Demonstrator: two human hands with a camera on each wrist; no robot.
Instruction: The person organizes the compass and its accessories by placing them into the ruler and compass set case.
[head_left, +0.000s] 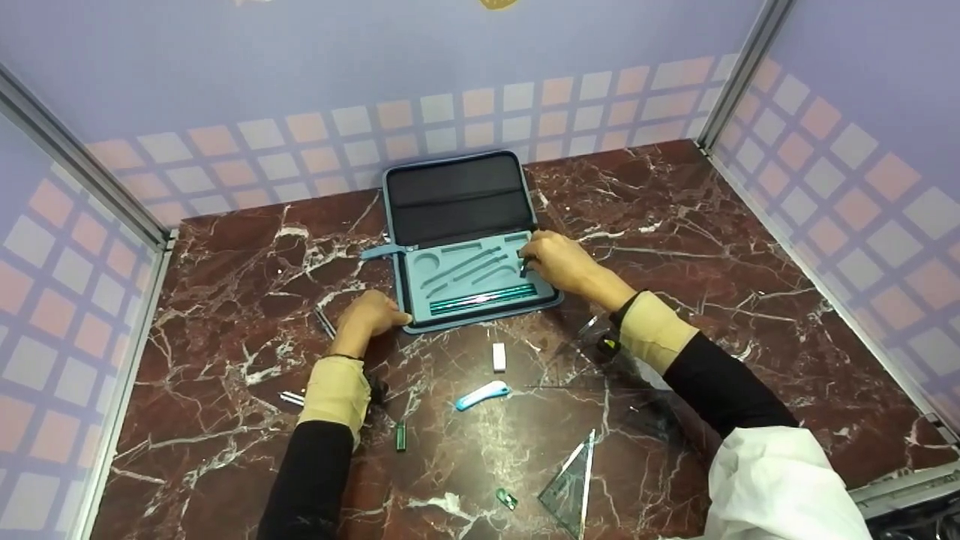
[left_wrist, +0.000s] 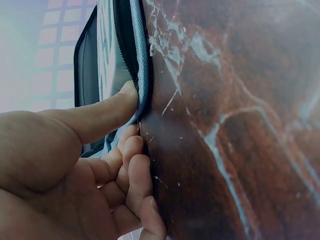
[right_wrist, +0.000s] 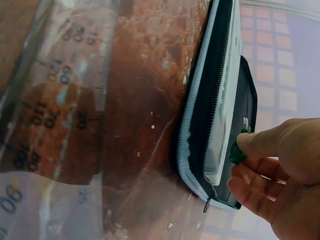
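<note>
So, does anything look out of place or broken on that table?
Nothing looks spilled or visibly broken. Slightly untidy, though: the white block, blue-and-white tool and clear triangle lie scattered on the table, while the open case beyond them has several bare slots.

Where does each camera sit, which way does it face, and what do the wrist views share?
On the head: faces forward and down at the open, light-blue zippered case on the red-brown marbled table; left hand, right hand and black sleeves show.
On the left wrist: faces the case's rim; left hand shows, thumb on it.
On the right wrist: faces the case; right hand shows, pinching a green piece with metal prongs.
Wrist views share the case, seen edge-on, and table.
</note>
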